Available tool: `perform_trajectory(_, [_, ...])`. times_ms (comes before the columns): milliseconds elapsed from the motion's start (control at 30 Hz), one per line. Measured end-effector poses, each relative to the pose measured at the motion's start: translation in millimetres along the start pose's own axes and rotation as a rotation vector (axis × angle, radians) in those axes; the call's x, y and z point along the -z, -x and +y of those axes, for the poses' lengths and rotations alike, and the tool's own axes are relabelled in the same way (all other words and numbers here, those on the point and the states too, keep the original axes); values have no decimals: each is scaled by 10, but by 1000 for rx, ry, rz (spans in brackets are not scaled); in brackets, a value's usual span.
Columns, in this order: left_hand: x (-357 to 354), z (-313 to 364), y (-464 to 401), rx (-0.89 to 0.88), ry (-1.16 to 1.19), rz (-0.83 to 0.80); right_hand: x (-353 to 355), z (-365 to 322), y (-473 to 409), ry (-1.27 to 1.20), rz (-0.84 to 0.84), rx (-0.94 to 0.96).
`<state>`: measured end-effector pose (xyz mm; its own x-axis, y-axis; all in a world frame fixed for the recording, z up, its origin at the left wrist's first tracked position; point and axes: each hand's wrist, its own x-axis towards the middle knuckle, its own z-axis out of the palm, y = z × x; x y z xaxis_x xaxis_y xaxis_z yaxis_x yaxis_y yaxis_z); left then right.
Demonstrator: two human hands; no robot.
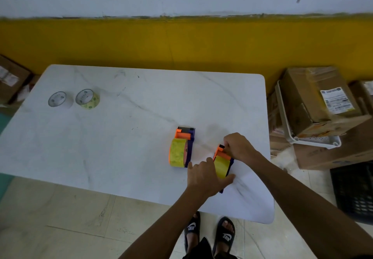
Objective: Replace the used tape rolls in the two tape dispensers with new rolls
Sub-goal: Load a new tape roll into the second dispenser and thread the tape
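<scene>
I am looking down at a white marbled worktop (121, 137) filling the middle of the frame. Right of centre, my left hand (205, 176) is wrapping around the near end of a tape dispenser (222, 163), fingers closed against its yellow roll, while my right hand (238, 145) is pinching the orange front part of the same dispenser from above. Just to the left of it, apart from both hands, a second tape dispenser (182, 145) is lying on the worktop with a full yellow roll in it. In the upper left of the worktop, two loose tape rolls are sitting side by side: a pale roll (58, 99) and a yellowish roll (87, 99). Cardboard boxes (314, 101) are stacking up at the right edge.
</scene>
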<state>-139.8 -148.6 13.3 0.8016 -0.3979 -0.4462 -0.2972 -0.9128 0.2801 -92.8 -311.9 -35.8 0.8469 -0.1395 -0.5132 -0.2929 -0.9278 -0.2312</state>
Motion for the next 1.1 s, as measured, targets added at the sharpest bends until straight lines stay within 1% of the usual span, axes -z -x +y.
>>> perform_trajectory(133, [59,17,-47,24,-33,-34,-31,87,-15,-15,35,-2])
perform_trajectory(233, [41,-14,-49,39,-34,-85,-34,244,-53,-41,109,-57])
perform_trajectory(300, [27,-46,-41,30,-45,-115,-68,306,-91,-44,157,-62])
perform_trajectory(533, [47,-163,-31,14,-72,-157,43,518,-233,66,289,-87])
perform_trajectory(733, [17,-225,57,-30,-118,-173,285,810,-329,155,347,-76])
perform_trajectory(867, [21,-209,98,-50,-71,-177,246,897,-326,164,358,-101])
perform_trajectory(933, [-2,-221,117,-19,23,-146,160,934,-307,102,369,-142])
perform_trajectory(1000, [-49,-257,157,20,134,-121,42,989,-246,-12,350,-178])
perform_trajectory(1100, [-108,-315,233,-17,216,-90,-73,1031,-122,-202,336,-183])
